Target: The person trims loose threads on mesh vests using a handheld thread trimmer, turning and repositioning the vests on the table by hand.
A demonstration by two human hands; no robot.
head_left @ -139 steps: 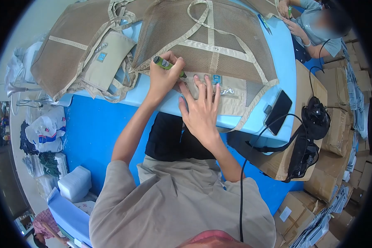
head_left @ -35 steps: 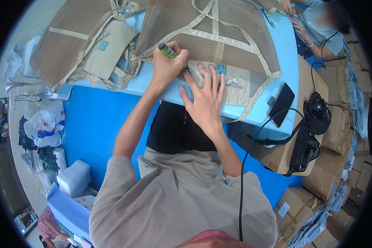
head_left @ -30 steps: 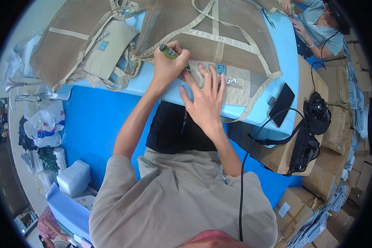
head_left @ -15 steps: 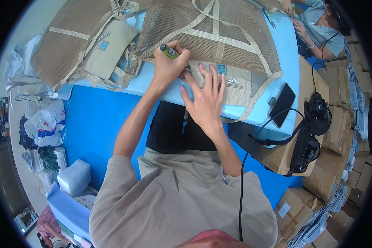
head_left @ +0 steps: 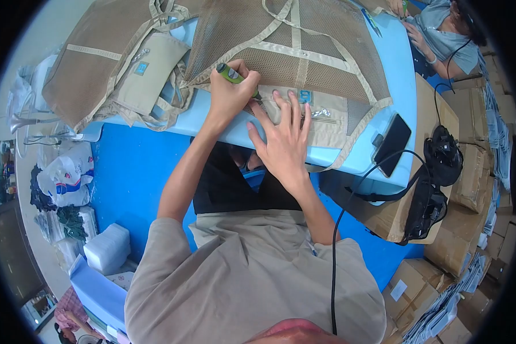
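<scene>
Knees [head_left: 215, 186] have parted, left hand [head_left: 230, 96] grasping the green marker [head_left: 229, 73] in a pinched grip, long axis slanting down rightward toward the mesh bag [head_left: 281, 66], just beside the spread right hand [head_left: 282, 144]!

Site: apparently a workshop or packing room. Evidence: cardboard boxes [head_left: 470, 176] stacked along one side; mesh bags [head_left: 327, 67] across a light-blue table [head_left: 394, 64]; co-worker [head_left: 433, 27] beside it.

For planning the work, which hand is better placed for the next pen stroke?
Probably the left hand: it grips the green pen, pointed down at the mesh bag, while the right hand lies spread on it.
</scene>
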